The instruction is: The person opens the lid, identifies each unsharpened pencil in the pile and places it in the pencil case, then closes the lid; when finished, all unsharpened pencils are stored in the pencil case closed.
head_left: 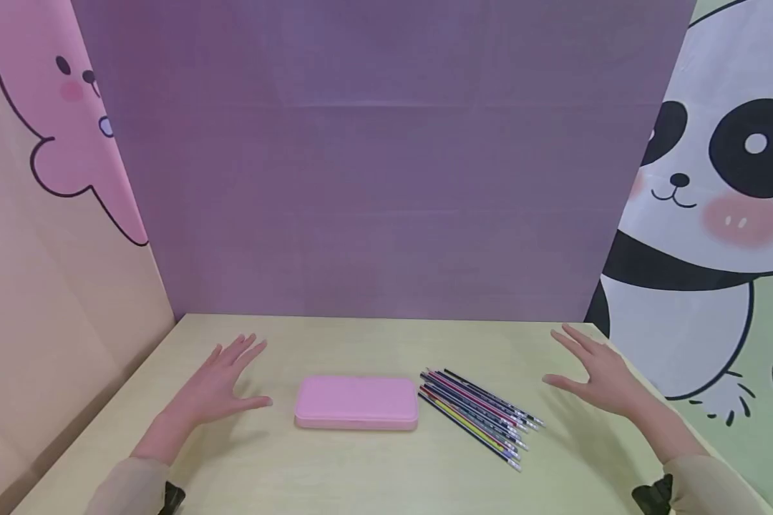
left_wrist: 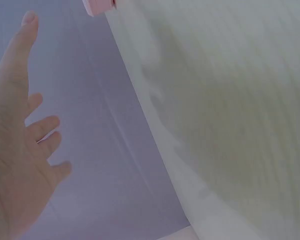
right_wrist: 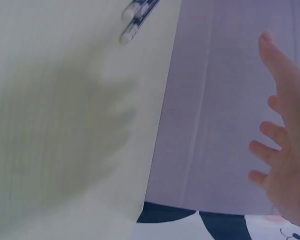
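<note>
- A person sits at a pale yellow-green table (head_left: 373, 472) with both bare hands held out over it, palms down.
- The left hand (head_left: 222, 383) hovers over the left part of the table, its fingers (head_left: 248, 348) straight, spread and holding nothing; the thumb points right toward the case.
- The left wrist view shows that same hand (left_wrist: 17, 155) from beneath, fingers loose and apart, with the purple wall behind it.
- A flat, rounded, pink plastic pencil case (head_left: 357, 403) lies closed in the middle of the table, long side facing the person, just right of the left thumb but not touching it.
- A bundle of thin pens or pen refills in mixed colours (head_left: 477, 416) lies just right of the case, slanting from the far left to the near right, tips toward the near right.
- The near-left ends of the bundle sit close against the case's right end; I cannot tell whether they touch.
- The right hand (head_left: 595, 375) hovers right of the bundle, clear of it, fingers (head_left: 570, 336) straight, spread and empty.
- The right wrist view shows this hand (right_wrist: 285, 150) open in the air, and the tips of the bundle (right_wrist: 135, 17) at the top edge.
- Beige sleeves cover both forearms, each with a dark band at the wrist.
- A plain purple panel (head_left: 380, 157) stands at the far edge of the table.
- A cartoon pink bear panel (head_left: 71, 114) stands on the left, a cartoon panda panel (head_left: 715, 186) on the right.
</note>
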Motion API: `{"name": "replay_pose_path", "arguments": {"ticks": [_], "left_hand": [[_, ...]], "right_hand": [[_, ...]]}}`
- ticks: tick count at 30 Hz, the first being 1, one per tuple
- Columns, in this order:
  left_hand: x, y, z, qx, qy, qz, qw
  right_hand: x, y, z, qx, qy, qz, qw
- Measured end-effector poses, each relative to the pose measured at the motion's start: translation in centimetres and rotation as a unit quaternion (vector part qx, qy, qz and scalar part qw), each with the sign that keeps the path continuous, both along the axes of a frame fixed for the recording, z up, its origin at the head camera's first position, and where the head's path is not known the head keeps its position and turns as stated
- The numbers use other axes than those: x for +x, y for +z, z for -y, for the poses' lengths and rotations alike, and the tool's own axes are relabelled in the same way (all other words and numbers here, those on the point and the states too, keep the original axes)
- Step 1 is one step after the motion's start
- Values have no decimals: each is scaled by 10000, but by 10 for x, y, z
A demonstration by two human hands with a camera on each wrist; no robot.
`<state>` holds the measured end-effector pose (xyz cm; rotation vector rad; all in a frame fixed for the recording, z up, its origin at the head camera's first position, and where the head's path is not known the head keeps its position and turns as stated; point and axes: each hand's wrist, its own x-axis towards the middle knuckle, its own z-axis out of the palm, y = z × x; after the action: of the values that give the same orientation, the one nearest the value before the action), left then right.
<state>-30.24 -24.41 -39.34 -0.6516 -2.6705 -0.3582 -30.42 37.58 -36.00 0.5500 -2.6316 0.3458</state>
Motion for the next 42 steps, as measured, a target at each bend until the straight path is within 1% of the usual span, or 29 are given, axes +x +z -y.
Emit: {"name": "replay_pose_path", "arguments": {"ticks": [4,6,11,17,22,25,29,33,35,40,42], "left_hand": [[-1,0,-5,473,-172,349,9981],[-2,-1,-8,681,-211,506,9962],[-5,-4,-16,916,-283,628,9934],[-6,-5,-24,1059,-533,782,9899],[-8,-8,-30,1162,-519,946,9873],[-11,-10,-34,1358,-552,1116,9829],[-12,-12,-37,1712,-617,1348,9740],[-13,-13,-39,1932,-609,1545,9670],[-13,-14,-40,2019,-638,1704,9624],[-14,-15,-45,1966,-619,2073,9563],[-14,-16,-47,1887,-608,2158,9561]], "right_hand": [[-3,5,15,-227,207,106,9995],[-4,6,23,-319,288,66,9991],[-9,8,45,-362,495,-261,9978],[-16,7,68,-467,727,-475,9951],[-19,6,88,-666,946,-378,9926],[-20,5,101,-733,1022,-279,9917],[-21,3,119,-758,1176,-266,9898],[-22,0,136,-792,1385,-208,9870],[-23,-2,144,-824,1486,-139,9854],[-24,-8,162,-867,1708,-43,9815],[-24,-10,169,-916,1831,-28,9788]]}}
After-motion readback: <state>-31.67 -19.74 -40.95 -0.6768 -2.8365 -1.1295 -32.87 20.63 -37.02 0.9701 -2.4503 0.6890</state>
